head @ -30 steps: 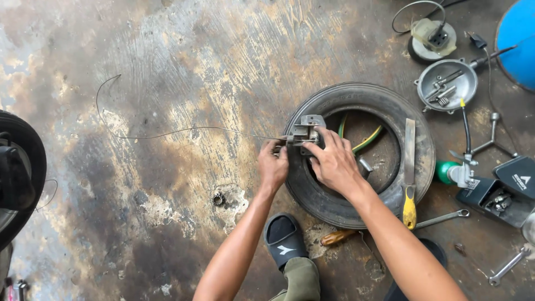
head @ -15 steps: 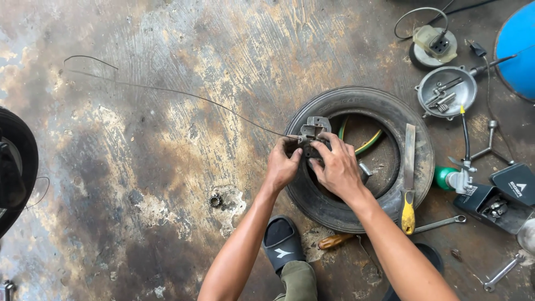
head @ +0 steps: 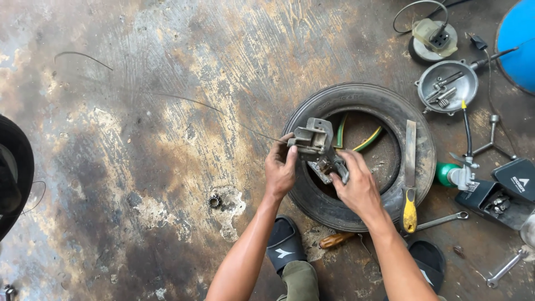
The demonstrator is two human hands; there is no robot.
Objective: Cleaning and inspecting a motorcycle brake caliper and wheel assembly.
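Stained concrete floor [head: 139,167], with a small tyre [head: 312,195] lying flat at 3 o'clock. Above its rim, the left hand [head: 280,171] pinches the grey metal bracket assembly [head: 319,146] at its 9 o'clock end; the right hand [head: 356,187] closes round the 5 o'clock end, equally near. A thin cable [head: 223,113] trails off toward 10 o'clock.

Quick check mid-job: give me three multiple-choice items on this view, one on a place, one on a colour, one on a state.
1. Where does the flat metal file with the yellow handle lie?
A. across the black rubber tyre
B. in the round metal dish
C. on the sandal

2. What colour is that file's handle?
A. red
B. yellow
C. blue

3. How is the grey metal bracket part held?
A. lying free on the floor
B. by the left hand only
C. by both hands

Answers: 1 A, the file spans the tyre's right side. 2 B, its grip is plainly yellow. 3 C, the left hand and right hand both grip it over the tyre.
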